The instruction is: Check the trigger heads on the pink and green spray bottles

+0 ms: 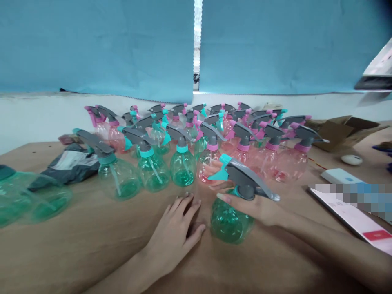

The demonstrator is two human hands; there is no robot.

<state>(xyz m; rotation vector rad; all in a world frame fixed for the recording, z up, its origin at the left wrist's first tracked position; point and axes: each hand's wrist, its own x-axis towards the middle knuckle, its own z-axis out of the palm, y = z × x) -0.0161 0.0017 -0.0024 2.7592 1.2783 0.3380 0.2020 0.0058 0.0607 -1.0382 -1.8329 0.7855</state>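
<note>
My right hand (pixel 260 206) is wrapped round the neck of a green spray bottle (pixel 231 222) with a grey head and turquoise trigger. The bottle is nearly upright, its trigger pointing left; whether its base touches the table cannot be made out. My left hand (pixel 174 228) rests palm down on the wooden table (pixel 104 249), fingers spread, just left of that bottle and holding nothing. Behind my hands stand several more green spray bottles (pixel 183 167) and pink spray bottles (pixel 268 161) in rows. Another green bottle (pixel 52 200) appears at the far left.
A dark plastic package (pixel 72 163) lies at the left behind the bottles. On the right are an open cardboard box (pixel 339 132), a white computer mouse (pixel 351 159), a small white box (pixel 341 176) and a tablet-like screen (pixel 346 212). Blue curtains (pixel 122 45) hang at the back.
</note>
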